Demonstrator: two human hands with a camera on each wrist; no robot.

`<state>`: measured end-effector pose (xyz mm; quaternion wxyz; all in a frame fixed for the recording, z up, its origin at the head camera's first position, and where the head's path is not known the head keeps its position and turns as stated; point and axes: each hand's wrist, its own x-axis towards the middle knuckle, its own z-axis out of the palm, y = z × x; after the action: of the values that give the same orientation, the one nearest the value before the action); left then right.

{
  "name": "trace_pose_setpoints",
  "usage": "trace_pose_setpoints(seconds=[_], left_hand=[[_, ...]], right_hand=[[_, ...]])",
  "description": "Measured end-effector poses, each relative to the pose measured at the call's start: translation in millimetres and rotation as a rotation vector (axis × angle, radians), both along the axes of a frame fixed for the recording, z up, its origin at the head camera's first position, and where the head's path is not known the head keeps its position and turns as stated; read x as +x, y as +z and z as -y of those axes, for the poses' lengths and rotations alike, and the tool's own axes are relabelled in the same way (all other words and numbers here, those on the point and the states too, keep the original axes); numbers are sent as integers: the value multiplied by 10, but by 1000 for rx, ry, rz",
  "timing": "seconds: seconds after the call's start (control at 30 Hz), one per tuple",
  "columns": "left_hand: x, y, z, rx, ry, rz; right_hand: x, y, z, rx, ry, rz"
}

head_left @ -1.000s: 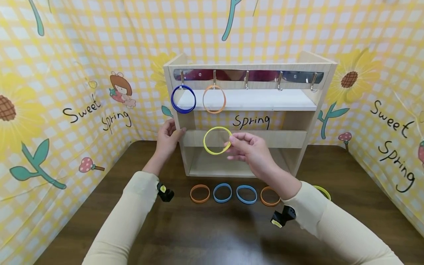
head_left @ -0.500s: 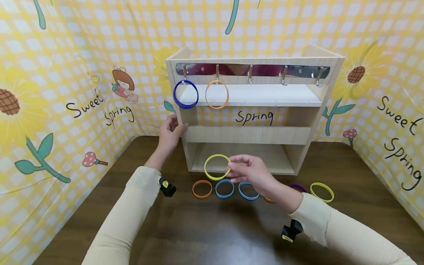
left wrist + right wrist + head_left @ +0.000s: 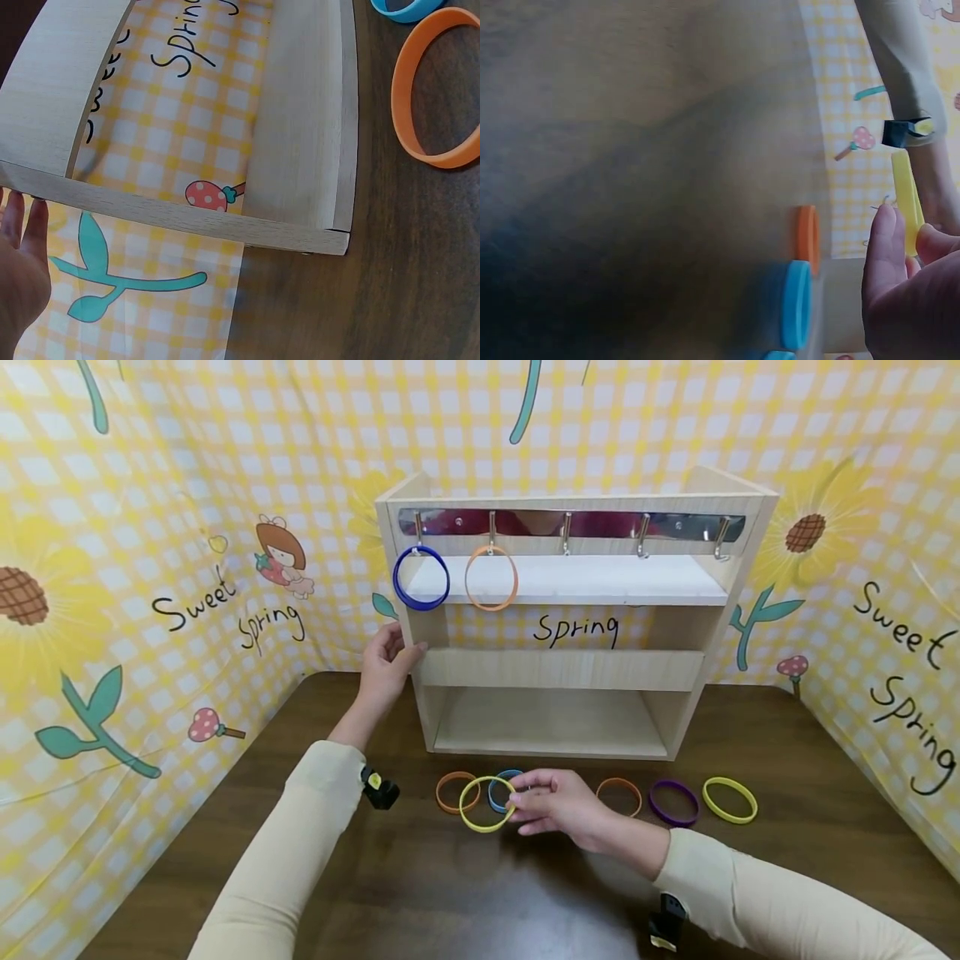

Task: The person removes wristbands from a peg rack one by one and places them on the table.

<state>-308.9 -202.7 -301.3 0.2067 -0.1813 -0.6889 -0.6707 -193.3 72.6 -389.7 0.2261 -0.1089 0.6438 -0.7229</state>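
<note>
In the head view my right hand [image 3: 561, 810] pinches a yellow wristband [image 3: 483, 831] by its right side, low at the front of the row on the table. The right wrist view shows that yellow band edge-on between thumb and fingers. My left hand [image 3: 384, 670] grips the left side panel of a wooden shelf [image 3: 562, 670], thumb on the front edge. A dark blue wristband [image 3: 422, 607] and an orange wristband [image 3: 491, 607] hang from the two leftmost hooks of the metal hook rail [image 3: 528, 523].
On the table [image 3: 450, 893] lie an orange band [image 3: 438, 797], a light blue band [image 3: 492, 802], another orange band [image 3: 618, 780], a purple band [image 3: 673, 823] and a yellow band [image 3: 727, 818]. My right hand hides a second light blue band in the head view. Patterned cloth [image 3: 337, 452] stands around.
My right hand has come down and toward me with the yellow wristband, from in front of the shelf to the row of bands. My left hand stays on the side panel.
</note>
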Motion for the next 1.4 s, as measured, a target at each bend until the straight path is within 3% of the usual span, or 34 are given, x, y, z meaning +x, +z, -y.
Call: trace_pose_setpoints(seconds=[0.5, 1.1, 1.4], left_hand=[[1, -10, -2, 13, 3, 8], [15, -18, -2, 10, 5, 21], [-2, -5, -13, 2, 5, 20]], right_hand=[[33, -277, 25, 58, 51, 36], [86, -375, 143, 172, 37, 31], [99, -364, 156, 207, 8, -47]])
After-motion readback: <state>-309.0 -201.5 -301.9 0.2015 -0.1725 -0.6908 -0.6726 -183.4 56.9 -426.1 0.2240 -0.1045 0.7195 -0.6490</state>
